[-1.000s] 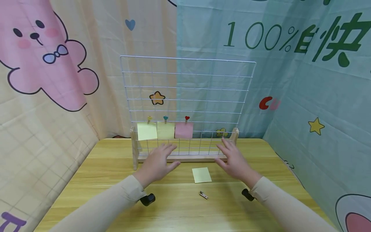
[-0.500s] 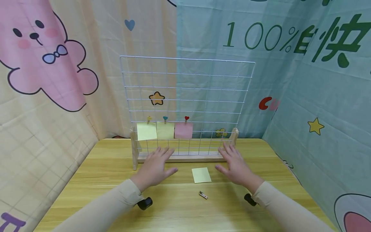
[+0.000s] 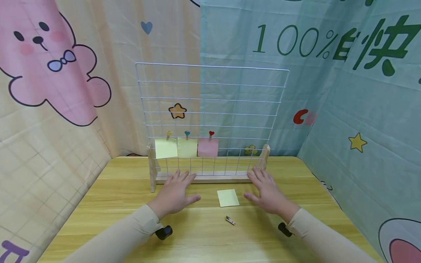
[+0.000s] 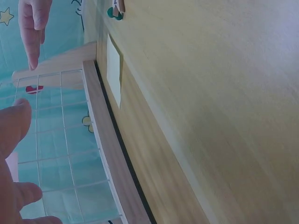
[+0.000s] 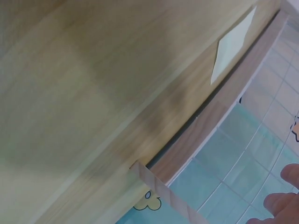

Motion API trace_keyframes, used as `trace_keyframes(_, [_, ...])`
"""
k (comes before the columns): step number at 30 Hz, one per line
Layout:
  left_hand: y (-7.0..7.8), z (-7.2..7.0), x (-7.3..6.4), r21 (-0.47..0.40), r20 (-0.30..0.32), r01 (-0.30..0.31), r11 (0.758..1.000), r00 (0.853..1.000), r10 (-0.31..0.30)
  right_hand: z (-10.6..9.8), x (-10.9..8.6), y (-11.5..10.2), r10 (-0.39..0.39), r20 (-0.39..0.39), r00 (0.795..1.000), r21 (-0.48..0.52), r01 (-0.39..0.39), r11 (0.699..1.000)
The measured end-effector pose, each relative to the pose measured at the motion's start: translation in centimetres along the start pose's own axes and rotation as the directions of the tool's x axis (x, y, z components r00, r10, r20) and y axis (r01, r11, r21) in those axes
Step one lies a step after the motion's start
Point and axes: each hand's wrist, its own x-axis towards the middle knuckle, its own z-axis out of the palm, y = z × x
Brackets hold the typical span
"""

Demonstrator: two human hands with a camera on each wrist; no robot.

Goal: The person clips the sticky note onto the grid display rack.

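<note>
My left hand [image 3: 174, 193] hovers over the table, fingers spread, just in front of the left part of a white wire grid [image 3: 243, 113]. Opposite it, my right hand [image 3: 268, 191] is held the same way near the grid's right end; neither holds anything. Between the hands lies a pale yellow sticky note [image 3: 228, 198]. Closer to me is a small wooden clip [image 3: 230, 220], whose end looks green in the left wrist view. Clipped to the grid hang a yellow note [image 3: 166, 148], a yellow-green note [image 3: 187, 148] and a pink note [image 3: 208, 147].
The grid stands in a wooden base [image 3: 217, 179] at the back of the wooden table [image 3: 204, 237]. Heart-topped clips in yellow, blue and red [image 3: 211, 133] hold the hanging notes. Printed curtains [image 3: 348, 109] enclose the table behind and at the sides.
Both hands have lowered and drawn back slightly toward me, the left one also shifting a little left. The loose note, clip and hanging notes have stayed put.
</note>
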Motion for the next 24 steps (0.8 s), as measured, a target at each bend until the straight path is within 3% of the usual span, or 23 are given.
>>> trace_keyframes(12, [0.7,1.1,0.4,-0.039,0.094,0.006,0.999,0.996,-0.002,1.2,-1.1,-0.6,-0.043,0.117,0.992,0.034,0.039,0.999])
trace_keyframes(24, [1.4,2.9,1.8,-0.097,0.149,0.002,0.995,0.989,0.013,1.8,-1.8,-1.2,-0.14,0.27,0.953,0.127,0.109,0.986])
